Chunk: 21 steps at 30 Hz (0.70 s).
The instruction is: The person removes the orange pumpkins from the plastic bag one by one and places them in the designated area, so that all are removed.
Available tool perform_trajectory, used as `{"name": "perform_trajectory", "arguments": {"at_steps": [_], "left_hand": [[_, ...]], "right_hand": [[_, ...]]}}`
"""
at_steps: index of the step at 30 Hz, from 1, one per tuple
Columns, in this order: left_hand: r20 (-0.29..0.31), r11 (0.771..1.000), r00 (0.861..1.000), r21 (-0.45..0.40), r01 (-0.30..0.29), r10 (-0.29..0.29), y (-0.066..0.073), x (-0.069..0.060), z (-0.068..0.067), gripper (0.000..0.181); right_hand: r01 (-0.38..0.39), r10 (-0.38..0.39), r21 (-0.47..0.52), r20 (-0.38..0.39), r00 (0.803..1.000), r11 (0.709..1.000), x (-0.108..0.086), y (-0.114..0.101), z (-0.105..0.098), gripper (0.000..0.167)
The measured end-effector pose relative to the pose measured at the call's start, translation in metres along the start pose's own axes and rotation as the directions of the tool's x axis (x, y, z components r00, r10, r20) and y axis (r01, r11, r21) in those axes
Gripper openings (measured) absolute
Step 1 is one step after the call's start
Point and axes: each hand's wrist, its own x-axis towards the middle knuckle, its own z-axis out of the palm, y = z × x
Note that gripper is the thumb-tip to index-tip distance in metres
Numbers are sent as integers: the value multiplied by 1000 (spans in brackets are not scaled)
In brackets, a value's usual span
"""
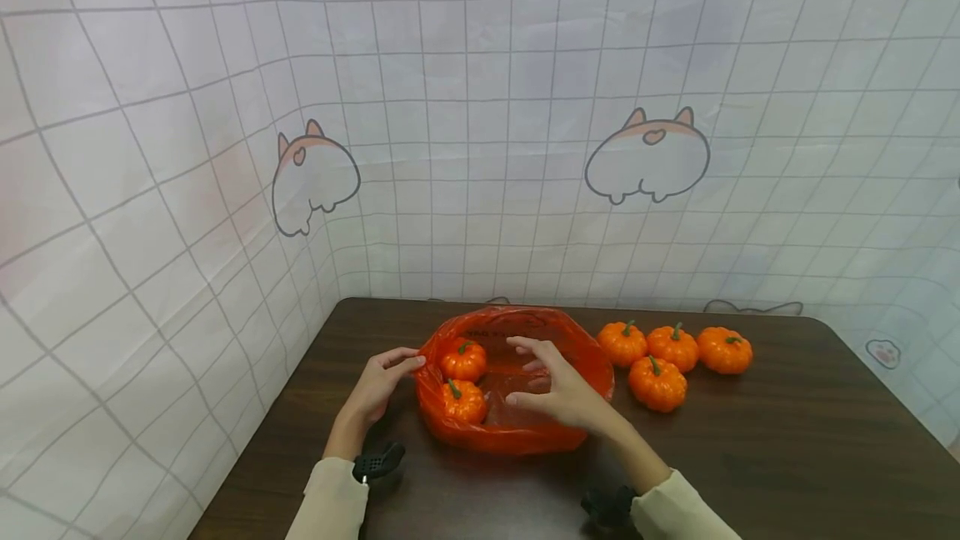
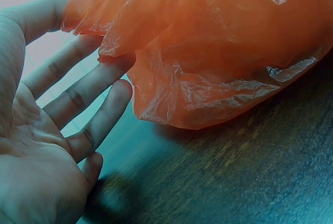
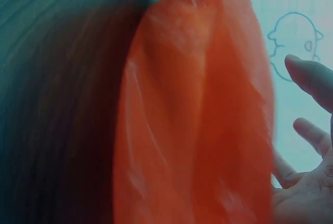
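A brown tabletop (image 1: 795,440) meets white gridded cloth (image 1: 487,165); the left hand (image 1: 377,382) pinches the red bag (image 1: 517,438), the right hand (image 1: 566,392) above it, fingers spread.

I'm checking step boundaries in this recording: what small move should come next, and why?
Probably the right hand should swing right to the front pumpkin of the four on the table. That hand is over the orange bag, fingers apart and holding nothing; the left hand pinches the bag's rim, the mouth is open, and two pumpkins lie inside.
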Motion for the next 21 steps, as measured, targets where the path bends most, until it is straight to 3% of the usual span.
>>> {"name": "perform_trajectory", "arguments": {"at_steps": [11, 21], "left_hand": [[4, 1000, 1000, -11, 1, -1, 1, 0, 0, 36], [4, 1000, 1000, -3, 2, -2, 1, 0, 1, 35]], "right_hand": [[-86, 77, 74, 110, 991, 994, 20, 3, 32, 75], [-125, 128, -24, 169, 977, 992, 34, 8, 46, 73]]}}
